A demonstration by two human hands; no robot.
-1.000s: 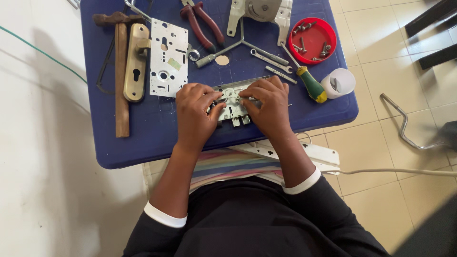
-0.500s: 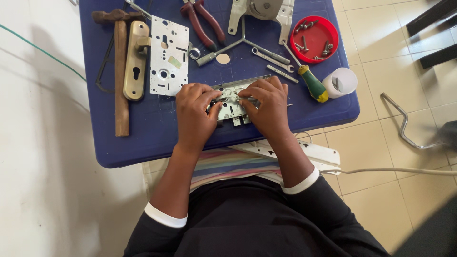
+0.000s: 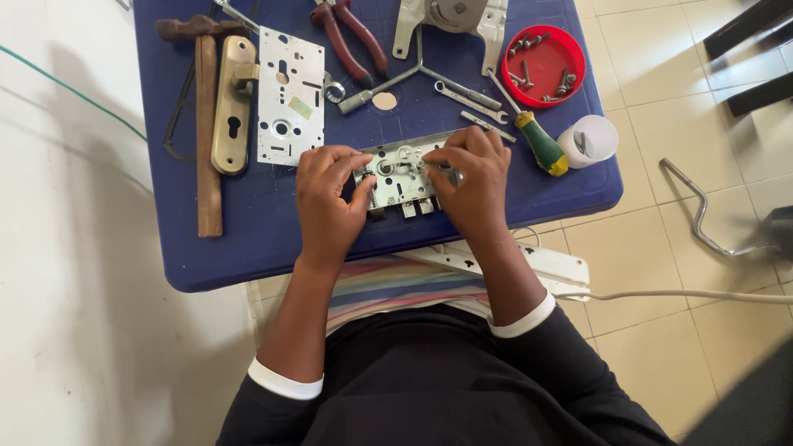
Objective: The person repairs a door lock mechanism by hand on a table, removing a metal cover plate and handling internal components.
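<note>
Nearest the person, both hands rest on an open metal lock case [image 3: 399, 175] that lies flat on a blue table [image 3: 248, 248], close to its near edge. The left hand [image 3: 328, 198] curls around the case's left end, thumb and fingers bent against its edge and holding it down. The right hand [image 3: 471, 177] covers the right end, its fingertips drawn together over a small dark part inside the case; whether they actually pinch it cannot be told. The two hands sit close together with the exposed workings of the case between them.

Just right of the right hand lies a screwdriver [image 3: 541, 149] with a green and yellow handle, its tip pointing away, and beside that a small white cup [image 3: 593, 140]. Just beyond the left hand is a flat metal cover plate [image 3: 289, 95] with cut-outs, and left of it a brass door handle plate [image 3: 233, 103], then a hammer with a wooden handle [image 3: 206, 140] lying along the table's left side.

Farther out, beyond the right hand, a red round lid [image 3: 543, 66] holds loose screws. Between the hands and the far edge lie a three-armed metal wrench [image 3: 417, 70] and red-handled pliers [image 3: 351, 37]. A grey metal bracket [image 3: 453, 16] sits at the far edge.
</note>
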